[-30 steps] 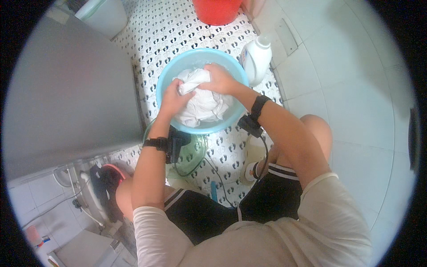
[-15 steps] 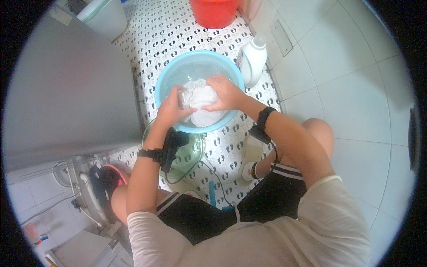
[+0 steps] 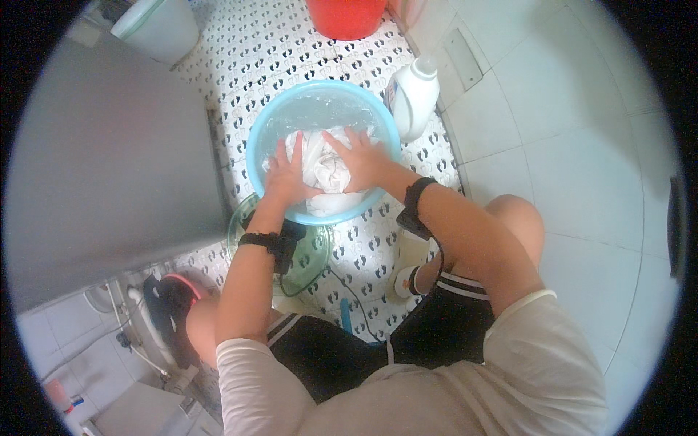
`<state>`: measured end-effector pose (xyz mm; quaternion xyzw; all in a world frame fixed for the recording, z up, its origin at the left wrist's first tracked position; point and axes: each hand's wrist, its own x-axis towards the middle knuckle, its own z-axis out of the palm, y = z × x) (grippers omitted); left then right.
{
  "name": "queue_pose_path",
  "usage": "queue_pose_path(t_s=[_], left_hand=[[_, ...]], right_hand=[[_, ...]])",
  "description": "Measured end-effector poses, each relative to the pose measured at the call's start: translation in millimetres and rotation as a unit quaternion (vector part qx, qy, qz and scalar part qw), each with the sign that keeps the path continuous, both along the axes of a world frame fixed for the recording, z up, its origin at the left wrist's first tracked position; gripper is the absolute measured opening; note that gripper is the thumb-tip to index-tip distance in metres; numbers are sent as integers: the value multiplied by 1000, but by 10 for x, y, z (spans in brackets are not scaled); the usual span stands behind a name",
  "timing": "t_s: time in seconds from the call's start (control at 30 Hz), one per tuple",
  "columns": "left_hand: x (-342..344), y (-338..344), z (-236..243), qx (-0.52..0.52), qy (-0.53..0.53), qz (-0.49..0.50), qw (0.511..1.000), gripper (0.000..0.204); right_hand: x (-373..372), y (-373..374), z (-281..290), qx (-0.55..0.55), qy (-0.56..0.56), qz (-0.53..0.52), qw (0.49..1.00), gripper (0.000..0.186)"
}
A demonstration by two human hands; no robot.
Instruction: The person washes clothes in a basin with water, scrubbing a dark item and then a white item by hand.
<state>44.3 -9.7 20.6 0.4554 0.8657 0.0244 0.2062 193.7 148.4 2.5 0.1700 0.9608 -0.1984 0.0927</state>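
A bunched, wet white cloth (image 3: pixel 331 171) lies in the light blue basin (image 3: pixel 260 116), with water around it. My left hand (image 3: pixel 289 178) rests on the cloth's left side, fingers spread and the thumb reaching toward its middle. On the right side my right hand (image 3: pixel 366 161) presses down, its fingers also apart. Between the two hands a twisted lump of the cloth stands up. Part of the cloth shows below my thumbs, near the basin's front rim. My palms hide what lies under them.
A white detergent bottle (image 3: pixel 414 102) stands right of the basin by the tiled wall. A green translucent basin (image 3: pixel 309 261) sits partly beneath the blue one. Farther off are a red bucket (image 3: pixel 347 20) and a white bin (image 3: pixel 163 36). A grey panel (image 3: pixel 123 167) borders the left.
My hands have gone from gathering the cloth between curved fingers to pressing it with spread fingers. The cloth has spread wider and bunched up in the middle.
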Motion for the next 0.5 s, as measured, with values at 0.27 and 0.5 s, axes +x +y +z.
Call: queue_pose_path(t_s=[0.27,0.5], left_hand=[[-122,102,-368,2,-99,32,995,137],[-207,147,-610,60,-113,70,989,106]], right_hand=[[-160,-50,-232,-82,17,-25,996,121],[-375,-53,-382,-191,40,-59,979,84]])
